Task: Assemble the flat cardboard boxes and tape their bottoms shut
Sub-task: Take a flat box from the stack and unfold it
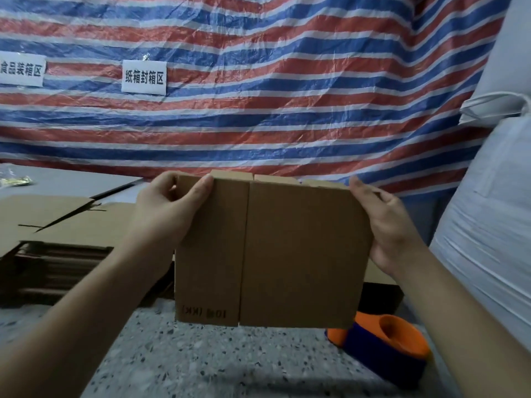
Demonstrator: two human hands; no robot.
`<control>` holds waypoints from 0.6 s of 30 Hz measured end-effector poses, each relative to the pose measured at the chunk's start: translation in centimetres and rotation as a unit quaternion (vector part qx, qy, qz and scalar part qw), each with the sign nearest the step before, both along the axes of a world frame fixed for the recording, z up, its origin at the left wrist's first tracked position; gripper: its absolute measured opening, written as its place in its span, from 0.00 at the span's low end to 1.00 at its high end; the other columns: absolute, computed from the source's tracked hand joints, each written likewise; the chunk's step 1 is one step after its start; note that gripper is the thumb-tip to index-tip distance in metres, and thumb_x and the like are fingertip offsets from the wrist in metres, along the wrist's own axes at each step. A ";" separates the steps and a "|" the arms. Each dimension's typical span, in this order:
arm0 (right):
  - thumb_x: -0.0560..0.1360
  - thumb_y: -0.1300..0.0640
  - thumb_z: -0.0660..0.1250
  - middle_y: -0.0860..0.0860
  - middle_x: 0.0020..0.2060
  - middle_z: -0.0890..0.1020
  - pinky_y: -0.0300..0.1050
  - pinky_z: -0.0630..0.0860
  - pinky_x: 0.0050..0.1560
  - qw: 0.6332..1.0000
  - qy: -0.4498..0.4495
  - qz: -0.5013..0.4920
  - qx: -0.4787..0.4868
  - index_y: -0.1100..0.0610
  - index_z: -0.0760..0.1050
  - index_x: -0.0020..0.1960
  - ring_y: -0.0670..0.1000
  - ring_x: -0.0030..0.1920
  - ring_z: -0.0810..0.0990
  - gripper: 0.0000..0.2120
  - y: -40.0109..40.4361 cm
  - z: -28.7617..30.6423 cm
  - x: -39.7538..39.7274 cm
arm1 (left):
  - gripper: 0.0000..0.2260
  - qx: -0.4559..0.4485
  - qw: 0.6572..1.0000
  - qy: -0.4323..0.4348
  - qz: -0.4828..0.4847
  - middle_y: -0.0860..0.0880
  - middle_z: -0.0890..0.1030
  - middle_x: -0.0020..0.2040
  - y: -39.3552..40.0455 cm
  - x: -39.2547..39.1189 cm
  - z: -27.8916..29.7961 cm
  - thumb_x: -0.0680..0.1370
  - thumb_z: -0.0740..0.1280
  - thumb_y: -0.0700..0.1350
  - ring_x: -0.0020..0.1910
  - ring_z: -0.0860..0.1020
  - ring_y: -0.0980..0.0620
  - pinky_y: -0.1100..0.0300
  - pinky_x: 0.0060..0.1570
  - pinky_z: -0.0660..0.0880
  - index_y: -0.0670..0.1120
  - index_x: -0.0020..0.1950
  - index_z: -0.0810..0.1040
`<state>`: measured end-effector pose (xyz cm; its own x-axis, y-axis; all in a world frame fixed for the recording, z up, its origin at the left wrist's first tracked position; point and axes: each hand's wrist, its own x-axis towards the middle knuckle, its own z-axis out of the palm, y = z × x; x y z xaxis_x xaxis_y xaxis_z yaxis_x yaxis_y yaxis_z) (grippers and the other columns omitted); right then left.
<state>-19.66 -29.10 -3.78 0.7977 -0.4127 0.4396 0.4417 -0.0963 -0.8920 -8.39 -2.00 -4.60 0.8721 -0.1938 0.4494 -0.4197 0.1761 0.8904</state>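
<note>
Spanning the gap between both hands, the flat cardboard box (273,248) hangs upright before the chest, long axis vertical; left hand (169,208) pinches its upper-left corner; right hand (388,225) clasps the right edge, equally near.

Plain brown cardboard box (287,248); red, white and blue striped tarp (287,96); orange-and-navy tape dispenser (385,343); grey speckled floor (215,354).

You are facing a striped tarpaulin (287,81) bearing two white signs (144,77); a white wrapped bundle (494,219) is standing at right.
</note>
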 end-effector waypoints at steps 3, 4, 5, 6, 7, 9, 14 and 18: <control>0.77 0.44 0.67 0.59 0.53 0.86 0.46 0.84 0.45 0.999 0.041 0.019 0.019 0.57 0.82 0.59 0.58 0.53 0.86 0.20 -0.2 -2.6 -0.4 | 0.20 0.014 1.000 0.022 -0.005 0.54 0.84 0.45 0.0 -0.3 -2.5 0.62 0.72 0.68 0.45 0.83 0.55 0.52 0.43 0.79 0.58 0.48 0.81; 0.77 0.43 0.66 0.59 0.53 0.86 0.46 0.83 0.45 0.998 0.055 0.026 0.015 0.57 0.83 0.57 0.58 0.53 0.86 0.20 -0.2 -3.4 -0.5 | 0.21 0.017 0.999 0.030 -0.004 0.53 0.84 0.45 0.0 -0.4 -3.4 0.62 0.71 0.68 0.45 0.83 0.54 0.52 0.43 0.80 0.58 0.47 0.81; 0.76 0.43 0.66 0.60 0.52 0.86 0.47 0.84 0.45 0.997 0.067 0.027 0.011 0.59 0.83 0.57 0.58 0.53 0.86 0.21 -0.2 -4.2 -0.6 | 0.21 0.021 0.999 0.036 0.002 0.52 0.84 0.45 0.0 -0.5 -4.2 0.62 0.71 0.68 0.45 0.83 0.53 0.51 0.43 0.80 0.57 0.47 0.81; 0.75 0.42 0.66 0.61 0.52 0.85 0.50 0.84 0.47 0.996 0.080 0.024 0.009 0.62 0.82 0.57 0.60 0.54 0.85 0.24 -0.2 -5.0 -0.7 | 0.21 0.022 0.999 0.041 0.009 0.51 0.84 0.44 0.0 -0.6 -5.0 0.62 0.71 0.68 0.45 0.83 0.51 0.51 0.44 0.80 0.56 0.46 0.81; 0.74 0.41 0.67 0.63 0.53 0.84 0.55 0.83 0.51 0.995 0.094 0.017 0.011 0.65 0.80 0.58 0.62 0.54 0.85 0.28 -0.1 -5.9 -0.7 | 0.21 0.020 0.999 0.046 0.015 0.51 0.84 0.43 0.0 -0.8 -5.8 0.62 0.71 0.67 0.45 0.83 0.50 0.51 0.44 0.80 0.55 0.46 0.81; 0.72 0.40 0.68 0.67 0.54 0.83 0.62 0.79 0.58 0.994 0.112 -0.001 0.017 0.67 0.79 0.58 0.66 0.55 0.83 0.31 0.4 -7.4 -0.8 | 0.19 0.017 0.998 0.049 0.021 0.50 0.83 0.41 -0.1 -1.1 -7.1 0.64 0.71 0.65 0.45 0.82 0.49 0.54 0.41 0.78 0.53 0.45 0.81; 0.73 0.36 0.66 0.68 0.50 0.83 0.59 0.79 0.56 0.994 0.107 -0.005 0.000 0.67 0.80 0.53 0.66 0.53 0.83 0.32 0.8 -9.2 -1.0 | 0.18 0.025 0.999 0.030 0.035 0.49 0.82 0.41 -0.2 -1.5 -8.5 0.67 0.69 0.61 0.43 0.81 0.50 0.57 0.40 0.75 0.49 0.47 0.80; 0.74 0.35 0.63 0.60 0.51 0.86 0.55 0.79 0.55 0.992 0.113 0.045 0.034 0.56 0.86 0.49 0.59 0.54 0.85 0.26 0.0 -8.7 -1.3 | 0.15 0.047 0.997 0.045 0.038 0.50 0.82 0.44 -0.1 -1.4 -8.2 0.71 0.69 0.61 0.44 0.81 0.54 0.61 0.38 0.73 0.51 0.48 0.80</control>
<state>-20.92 -29.12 -12.52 0.9080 -0.3572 0.2189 0.2337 -0.0018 -0.9723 -9.82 -2.07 -12.78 0.9218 -0.1625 0.3520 -0.3466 0.0612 0.9360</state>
